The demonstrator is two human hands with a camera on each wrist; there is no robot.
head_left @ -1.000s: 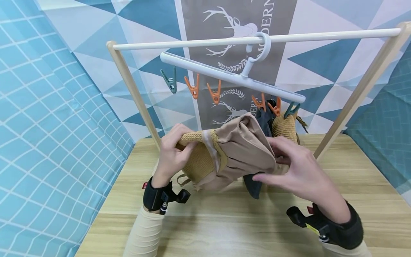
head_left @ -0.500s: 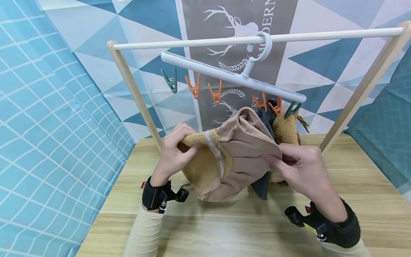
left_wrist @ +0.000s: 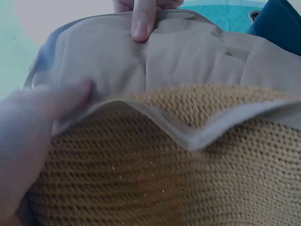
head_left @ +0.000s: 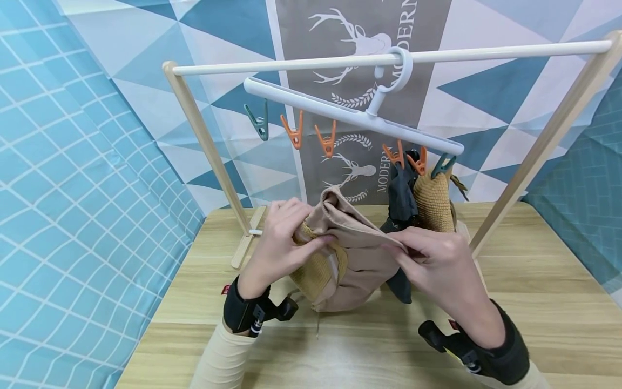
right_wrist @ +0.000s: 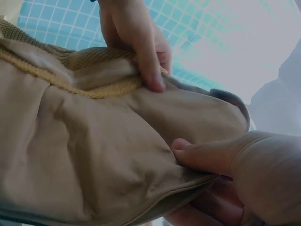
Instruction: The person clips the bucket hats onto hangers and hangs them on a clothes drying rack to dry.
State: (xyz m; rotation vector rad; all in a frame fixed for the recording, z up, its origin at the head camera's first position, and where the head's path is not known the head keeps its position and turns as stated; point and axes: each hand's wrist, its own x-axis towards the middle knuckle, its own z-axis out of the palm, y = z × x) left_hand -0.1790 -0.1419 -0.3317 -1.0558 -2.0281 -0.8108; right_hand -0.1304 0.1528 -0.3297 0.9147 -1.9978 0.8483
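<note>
A soft sun hat [head_left: 365, 262], part beige cloth and part straw-coloured knit [left_wrist: 117, 174], is held up above the table between my hands. My left hand [head_left: 284, 243] pinches it near the seam of knit and cloth, thumb on the near side. At the right, my right hand [head_left: 439, 259] pinches the cloth's edge between thumb and fingers. In the left wrist view a pale inner band [left_wrist: 197, 139] buckles outward along the knit. The right wrist view shows both thumbs pressing the beige cloth [right_wrist: 113, 150], which is creased. Behind the cloth some fingers are hidden.
A white hanger [head_left: 355, 116] hangs tilted from a rack's rod [head_left: 291, 66]. Green and orange clips [head_left: 293, 132] hang at its left with nothing in them. At its right, clips hold a dark fabric item [head_left: 402, 197] and a straw-coloured item [head_left: 432, 201]. Below is a wooden table [head_left: 364, 356].
My left hand has moved right along the hat and now grips it at the seam. My right hand, loosely spread at first, has pinched the cloth edge and come slightly left.
</note>
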